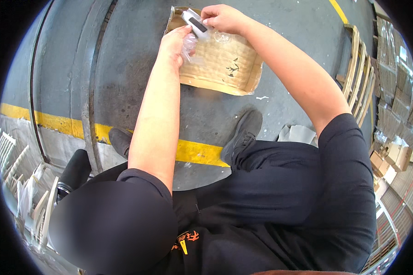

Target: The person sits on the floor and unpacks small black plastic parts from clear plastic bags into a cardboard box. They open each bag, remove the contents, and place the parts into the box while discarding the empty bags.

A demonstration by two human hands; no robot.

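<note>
My right hand [222,19] pinches a small white device with a dark face [196,24] at its upper end. My left hand [175,43] grips a clear plastic bag [189,46] around the lower part of that device. Both hands are held over a shallow cardboard tray [225,64] that lies on the grey concrete floor, with another clear plastic piece [222,37] lying in it. My arms reach forward from dark short sleeves.
My dark shoes [243,135] rest beside a yellow floor line [192,151]. A wooden pallet [360,78] and stacked flattened cardboard [394,91] stand at the right. White plastic parts [18,174] lie at the lower left. A crumpled grey sheet [298,134] lies near my right knee.
</note>
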